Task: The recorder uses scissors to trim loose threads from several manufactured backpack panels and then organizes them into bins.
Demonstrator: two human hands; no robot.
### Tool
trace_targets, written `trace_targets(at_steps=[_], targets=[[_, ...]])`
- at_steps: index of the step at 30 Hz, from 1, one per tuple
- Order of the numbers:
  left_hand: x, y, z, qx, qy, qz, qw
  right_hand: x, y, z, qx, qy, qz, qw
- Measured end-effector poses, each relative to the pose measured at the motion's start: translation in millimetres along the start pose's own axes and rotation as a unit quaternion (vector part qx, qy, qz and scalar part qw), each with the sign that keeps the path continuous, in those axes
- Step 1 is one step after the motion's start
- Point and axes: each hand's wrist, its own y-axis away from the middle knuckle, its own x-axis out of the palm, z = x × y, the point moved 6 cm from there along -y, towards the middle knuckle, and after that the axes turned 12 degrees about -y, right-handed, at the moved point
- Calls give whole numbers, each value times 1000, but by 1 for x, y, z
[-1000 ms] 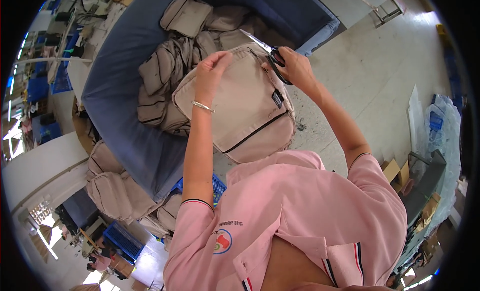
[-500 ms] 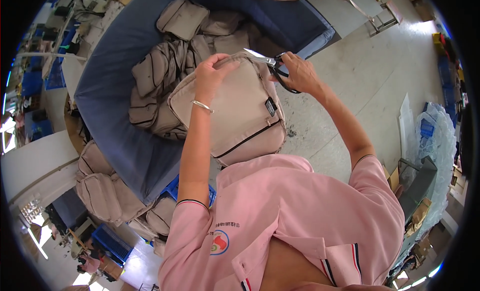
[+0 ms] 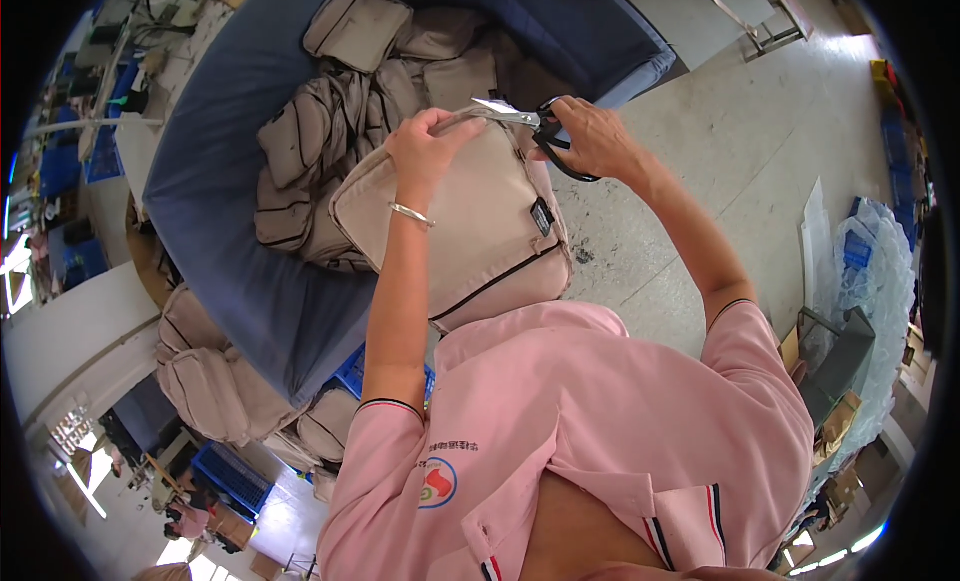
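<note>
A beige bag point(image 3: 462, 206) with dark zip lines and a small black label is held up in front of my body. My left hand point(image 3: 428, 149) grips its far edge, thumb on the flat panel and fingers curled behind. In my right hand point(image 3: 590, 139) is a pair of scissors point(image 3: 522, 118) with black handles. Their bright blades point left, slightly parted, at the bag's far seam close to my left fingertips. Whether a thread lies between the blades is too small to tell.
Beyond the bag stands a large bin with padded blue walls point(image 3: 215, 196), holding several similar beige bags point(image 3: 300, 131). More beige bags point(image 3: 215, 386) lie outside it at the left, near blue crates point(image 3: 232, 478). Clear plastic sheeting point(image 3: 880, 281) is heaped at the right.
The scissors have shifted a little left along the bag's far seam, closer to my left fingers. My left hand keeps its grip, and the bag has tilted slightly.
</note>
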Motion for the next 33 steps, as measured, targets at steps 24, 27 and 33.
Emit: trace_targets(at_steps=[24, 27, 33], targets=[[5, 5, -4, 28, -1, -25, 999, -22, -8, -1, -67, 69, 52, 994], [3, 7, -13, 93, -47, -82, 991, -31, -9, 2, -90, 96, 59, 989], [5, 11, -13, 77, -89, -76, 990, -41, -8, 9, -89, 130, 85, 984]])
